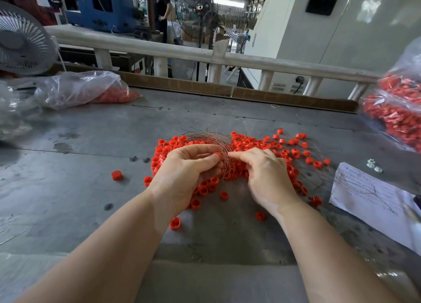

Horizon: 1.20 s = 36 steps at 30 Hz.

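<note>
Cap (218, 155), red, round, pinched between thumb and fingertips of the left hand (189, 168), at 12 o'clock from the person, just above the table (91, 131). Its side faces 3 o'clock, toward the right hand (266, 173). The right hand's thumb & forefinger are closed on a wire (228, 152) drawn from the bundle (208, 137); the strand is too thin to trace to its tip.

Key relation: the wire end sits just beside the cap, at the cap's 3 o'clock, with only a small gap between the two hands. The wire's long axis seems to run approx. 3 to 9 o'clock, in line with the cap. The right hand is nearer the wire, the left already has the cap. Judged next move: a short push of the wire toward 9 o'clock into the cap.

Obstacles: the bundle arcs from 10 o'clock over both hands' fingertips and drops between them, so stray strands may snag. The heap of caps (250, 143) lies under & behind both hands.

Surroundings:
- One loose cap (116, 175) at 9 o'clock, well apart.
- Clear bag (79, 88) at 10 o'clock.
- Fuller bag (396, 111) at 2 o'clock.
- Paper sheet (364, 193) at 3 o'clock.
- Fan (20, 40) at far 10 o'clock.
</note>
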Each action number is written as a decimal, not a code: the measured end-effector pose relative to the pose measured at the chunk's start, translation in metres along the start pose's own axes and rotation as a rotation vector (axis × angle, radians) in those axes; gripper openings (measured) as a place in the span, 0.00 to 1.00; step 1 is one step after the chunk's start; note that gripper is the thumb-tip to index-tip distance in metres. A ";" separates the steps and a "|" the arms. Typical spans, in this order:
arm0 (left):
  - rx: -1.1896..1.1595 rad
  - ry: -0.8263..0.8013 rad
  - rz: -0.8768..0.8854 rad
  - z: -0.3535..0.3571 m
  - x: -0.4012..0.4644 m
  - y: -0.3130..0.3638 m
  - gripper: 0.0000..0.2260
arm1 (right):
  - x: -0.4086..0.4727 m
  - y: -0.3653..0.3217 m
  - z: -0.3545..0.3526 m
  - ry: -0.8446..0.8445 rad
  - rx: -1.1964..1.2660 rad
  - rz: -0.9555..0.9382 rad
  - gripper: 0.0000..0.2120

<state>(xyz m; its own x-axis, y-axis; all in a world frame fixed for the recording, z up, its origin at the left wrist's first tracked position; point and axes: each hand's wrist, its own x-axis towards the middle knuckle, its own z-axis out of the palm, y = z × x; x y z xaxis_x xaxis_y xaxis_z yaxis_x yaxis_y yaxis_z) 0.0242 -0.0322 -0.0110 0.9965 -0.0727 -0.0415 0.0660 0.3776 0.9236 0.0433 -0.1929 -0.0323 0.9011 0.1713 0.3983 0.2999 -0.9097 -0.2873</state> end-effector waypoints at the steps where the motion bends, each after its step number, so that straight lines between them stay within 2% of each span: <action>1: -0.005 -0.002 0.000 0.000 0.000 0.000 0.09 | 0.000 0.000 0.000 -0.015 -0.004 -0.001 0.29; 6: -0.007 -0.010 -0.004 0.000 0.001 -0.002 0.08 | 0.002 0.000 0.000 -0.002 -0.007 0.011 0.26; 11: -0.003 -0.011 -0.013 -0.001 0.002 -0.003 0.09 | 0.002 -0.002 -0.005 0.065 0.066 0.019 0.13; 16: 0.008 -0.008 -0.007 0.000 0.001 -0.004 0.08 | 0.000 -0.004 -0.008 0.165 0.128 0.001 0.04; 19: 0.000 0.003 -0.002 0.000 0.001 -0.003 0.09 | 0.001 -0.006 -0.010 0.227 0.215 -0.008 0.04; 23: -0.018 0.017 0.016 0.000 0.000 -0.001 0.09 | 0.002 -0.012 -0.016 0.267 0.472 0.037 0.05; 28: -0.194 -0.032 -0.023 0.001 -0.002 0.004 0.11 | 0.000 -0.020 -0.024 0.398 0.672 0.055 0.07; 32: -0.312 -0.080 -0.039 0.003 -0.003 0.007 0.09 | -0.001 -0.023 -0.028 0.524 0.576 -0.024 0.05; 36: -0.329 -0.098 -0.064 0.003 -0.003 0.007 0.08 | -0.002 -0.026 -0.029 0.624 0.418 -0.125 0.05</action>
<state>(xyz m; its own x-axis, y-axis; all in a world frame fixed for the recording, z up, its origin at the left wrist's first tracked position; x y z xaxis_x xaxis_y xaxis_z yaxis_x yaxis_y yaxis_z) 0.0216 -0.0316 -0.0029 0.9812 -0.1882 -0.0432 0.1568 0.6455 0.7475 0.0247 -0.1809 -0.0004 0.5457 -0.0947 0.8326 0.5941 -0.6571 -0.4641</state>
